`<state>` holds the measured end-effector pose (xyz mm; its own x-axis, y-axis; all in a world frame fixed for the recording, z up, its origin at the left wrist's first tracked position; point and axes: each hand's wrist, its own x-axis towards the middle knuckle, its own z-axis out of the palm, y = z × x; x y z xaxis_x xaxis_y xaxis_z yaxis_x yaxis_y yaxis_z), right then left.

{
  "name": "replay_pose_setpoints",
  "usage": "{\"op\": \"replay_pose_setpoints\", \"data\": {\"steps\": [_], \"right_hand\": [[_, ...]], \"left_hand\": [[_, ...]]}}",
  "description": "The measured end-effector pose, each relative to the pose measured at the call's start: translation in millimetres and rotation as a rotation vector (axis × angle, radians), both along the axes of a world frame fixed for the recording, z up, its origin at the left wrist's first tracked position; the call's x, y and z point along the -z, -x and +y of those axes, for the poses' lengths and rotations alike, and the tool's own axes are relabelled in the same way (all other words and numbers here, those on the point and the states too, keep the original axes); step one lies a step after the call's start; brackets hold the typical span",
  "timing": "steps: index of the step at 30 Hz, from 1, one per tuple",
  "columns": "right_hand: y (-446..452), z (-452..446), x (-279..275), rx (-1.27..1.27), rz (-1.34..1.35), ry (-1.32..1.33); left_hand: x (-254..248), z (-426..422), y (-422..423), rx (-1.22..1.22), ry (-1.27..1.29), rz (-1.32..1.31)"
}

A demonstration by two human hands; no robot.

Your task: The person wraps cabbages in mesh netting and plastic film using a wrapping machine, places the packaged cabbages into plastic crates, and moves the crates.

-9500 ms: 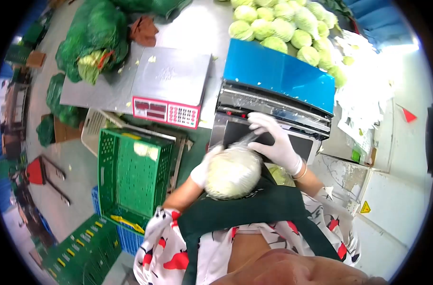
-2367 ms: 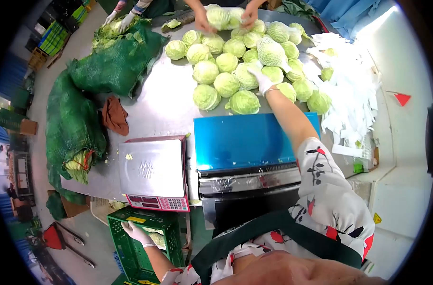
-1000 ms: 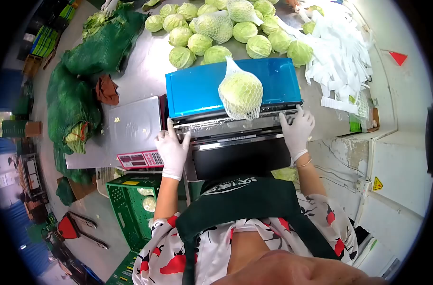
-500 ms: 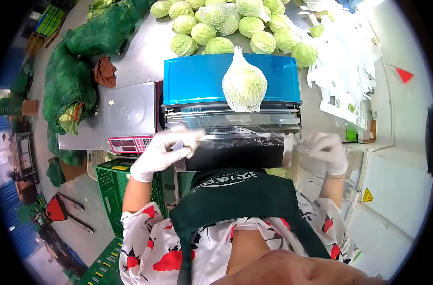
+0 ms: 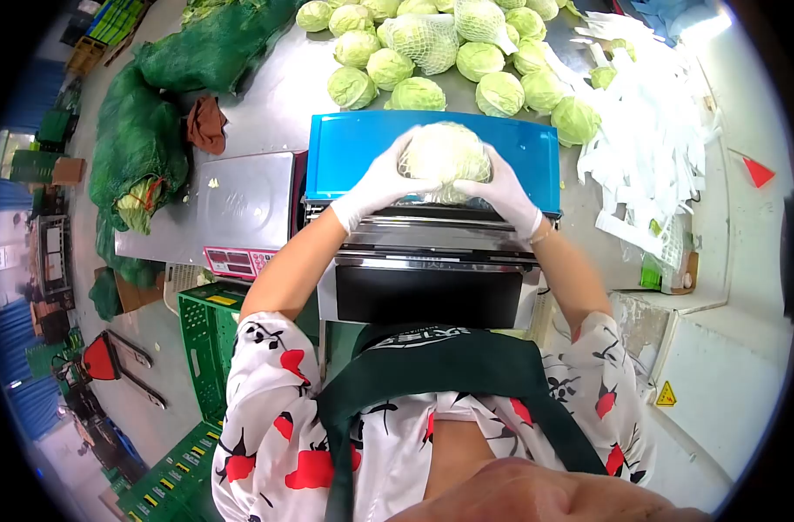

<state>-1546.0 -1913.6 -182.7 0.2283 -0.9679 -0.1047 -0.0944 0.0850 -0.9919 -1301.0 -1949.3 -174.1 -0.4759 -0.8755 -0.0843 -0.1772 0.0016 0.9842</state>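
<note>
A pale green cabbage (image 5: 446,157) in white netting is held between my two gloved hands above the blue top (image 5: 349,143) of the wrapping machine. My left hand (image 5: 388,184) is curved round its left side, and my right hand (image 5: 504,193) cups its lower right side. Clear film shows faintly beneath the cabbage. Closer to my body is the machine's black plate (image 5: 427,296), with metal bars behind it.
Many cabbages (image 5: 414,94) lie behind the machine, some netted. White foam strips (image 5: 645,148) are heaped on the right. A scale (image 5: 244,204), a brown cloth (image 5: 206,125) and green net sacks (image 5: 140,143) are on the left, above a green crate (image 5: 207,348).
My hands have moved from the near side of the machine up to the netted cabbage and closed round it from both sides. The film no longer stretches between them over the black plate.
</note>
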Motion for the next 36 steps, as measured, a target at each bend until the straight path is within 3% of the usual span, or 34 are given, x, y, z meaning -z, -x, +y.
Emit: {"op": "replay_pose_setpoints", "data": {"steps": [3,6,8,9,11,13,14,15,17,19,20,21,23,24,27,28,29,32,33,34,35,36], "right_hand": [[-18,56,-31,0.129,-0.162,-0.306],[-21,129,-70,-0.017,0.118,-0.378],[-18,185,-62,-0.108,0.252,-0.291],[-24,198,-74,-0.162,0.315,-0.377],[-33,215,-42,-0.164,0.282,-0.658],[-47,214,-17,-0.074,0.165,-0.664],[-50,206,-16,-0.113,0.226,-0.742],[-53,204,1,-0.106,0.019,-0.719],[-33,195,-20,-0.2,-0.144,-1.037],[-18,210,-7,-0.147,-0.299,-0.972],[-12,221,2,-0.116,-0.376,-0.937],[-6,233,10,-0.091,-0.126,-0.626],[0,263,26,-0.037,0.36,0.0],[-4,269,37,0.01,0.525,0.245],[-18,280,27,0.216,0.279,-0.119],[-22,271,17,0.39,0.085,-0.372],[-30,257,-6,0.505,-0.044,-0.465],[-16,258,-5,0.427,-0.01,-0.759],[-8,277,20,0.36,-0.007,-0.859],[-5,294,41,0.29,-0.003,-0.958],[-11,303,56,0.114,0.14,-0.878],[-21,305,74,0.067,0.205,-0.908]], "left_hand": [[-19,62,-11,-0.103,-0.34,0.078],[-30,136,-33,0.04,-0.362,-0.039],[-47,180,-47,0.199,-0.328,-0.221],[-34,198,-52,0.257,-0.354,-0.229],[3,222,-58,0.204,-0.525,-0.203],[36,229,-61,0.119,-0.716,-0.105],[21,220,-59,0.087,-0.889,-0.025],[26,219,-59,0.09,-0.95,0.016],[22,227,-62,0.047,-1.11,0.102],[16,240,-72,0.047,-1.143,0.305],[17,246,-80,0.036,-1.104,0.338],[20,252,-85,0.026,-1.065,0.372],[24,278,-86,-0.019,-0.576,0.065],[20,281,-88,0.037,-0.359,-0.433],[22,270,-102,-0.005,0.638,-0.621],[27,277,-103,-0.198,0.231,-0.453],[26,275,-102,-0.284,0.069,-0.326],[29,270,-104,-0.406,-0.437,-0.032],[33,273,-112,-0.298,-0.635,-0.123],[54,281,-116,-0.247,-0.552,-0.225],[88,295,-120,-0.197,-0.467,-0.325],[133,317,-123,-0.114,-0.413,-0.224]]}}
